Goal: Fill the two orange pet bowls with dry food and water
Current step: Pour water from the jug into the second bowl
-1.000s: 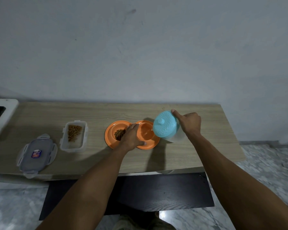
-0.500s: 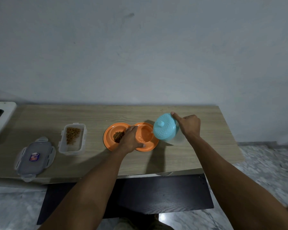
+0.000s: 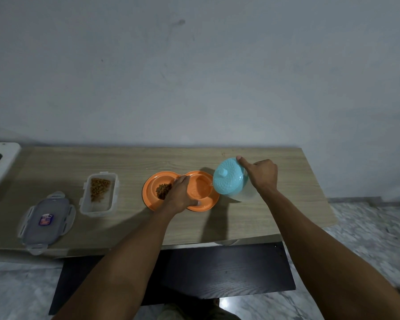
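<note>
The orange double pet bowl (image 3: 151,192) sits mid-table. Its left bowl holds a small heap of brown dry food (image 3: 163,191); its right bowl (image 3: 202,189) shows a wet sheen. My left hand (image 3: 180,194) rests on the ridge between the two bowls, thumb on the front rim. My right hand (image 3: 261,175) grips a clear water jug with a light-blue lid (image 3: 228,180), tilted left so its spout is over the right bowl's edge. A thin stream at the spout is barely visible.
A clear plastic container (image 3: 99,194) with dry food stands left of the bowls; its grey clip lid (image 3: 47,221) lies further left. A white appliance (image 3: 0,158) is at the table's far left. A dark low shelf (image 3: 217,273) sits below the front edge of the wooden table (image 3: 286,215).
The jug stays tilted over the right bowl, held slightly lower and closer to it. My left hand has stayed on the bowls. The camera has shifted a little.
</note>
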